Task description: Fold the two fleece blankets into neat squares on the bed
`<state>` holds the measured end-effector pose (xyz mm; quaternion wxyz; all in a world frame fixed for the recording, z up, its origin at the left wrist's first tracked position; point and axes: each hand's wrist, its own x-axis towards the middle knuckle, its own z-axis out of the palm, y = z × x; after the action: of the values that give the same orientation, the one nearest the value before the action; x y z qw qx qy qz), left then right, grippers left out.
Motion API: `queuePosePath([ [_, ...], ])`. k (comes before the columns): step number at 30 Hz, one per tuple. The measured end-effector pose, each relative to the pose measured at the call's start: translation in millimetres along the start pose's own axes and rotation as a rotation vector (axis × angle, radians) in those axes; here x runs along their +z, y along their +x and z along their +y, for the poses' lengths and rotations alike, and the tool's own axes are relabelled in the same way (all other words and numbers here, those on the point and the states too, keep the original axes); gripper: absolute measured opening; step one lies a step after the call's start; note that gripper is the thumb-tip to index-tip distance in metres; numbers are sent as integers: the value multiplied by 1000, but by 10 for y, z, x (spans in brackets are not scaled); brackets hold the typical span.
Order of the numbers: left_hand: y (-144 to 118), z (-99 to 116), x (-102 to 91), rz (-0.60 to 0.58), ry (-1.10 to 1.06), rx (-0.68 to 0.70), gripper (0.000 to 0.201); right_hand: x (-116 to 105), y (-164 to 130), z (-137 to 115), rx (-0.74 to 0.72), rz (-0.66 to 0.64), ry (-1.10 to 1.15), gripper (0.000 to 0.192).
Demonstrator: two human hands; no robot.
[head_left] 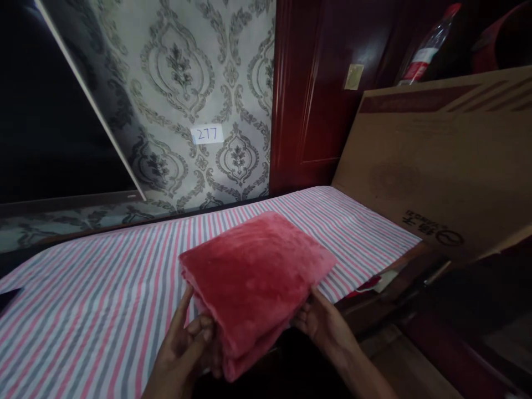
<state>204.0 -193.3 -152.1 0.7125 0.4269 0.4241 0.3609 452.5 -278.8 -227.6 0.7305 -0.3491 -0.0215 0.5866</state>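
A folded red plush cloth lies in layers over the front edge of the striped sheet, its near corner hanging past that edge. At its left side, my left hand grips the folded edge, with the index finger reaching along it and the other fingers curled. My right hand holds the near right edge from below, so some of its fingertips are hidden under the cloth. Whether the cloth is a blanket or a garment cannot be made out.
A large cardboard box stands at the right, with a plastic bottle behind its top edge. A dark screen leans in at the left. Behind are patterned wallpaper with a paper label "277" and a dark red door panel.
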Motion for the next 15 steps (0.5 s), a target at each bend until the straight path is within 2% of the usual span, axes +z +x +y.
queuePosePath([
  [2,-27,62,-25,-13,56,72,103,137,-21,139,-6,-8,17,44],
  [5,153,316,-119,7,274,271,62,292,3,259,-82,29,31,56],
  [7,478,599,-173,-24,512,392,49,351,33,288,-122,84,11,68],
  [10,1206,1018,-181,-38,762,483,56,379,80,313,-178,173,-38,85],
  [12,1710,1190,-146,-77,893,450,59,368,112,336,-240,188,-60,89],
  [15,2221,1241,-32,-203,1008,193,58,353,153,378,-328,179,-80,85],
])
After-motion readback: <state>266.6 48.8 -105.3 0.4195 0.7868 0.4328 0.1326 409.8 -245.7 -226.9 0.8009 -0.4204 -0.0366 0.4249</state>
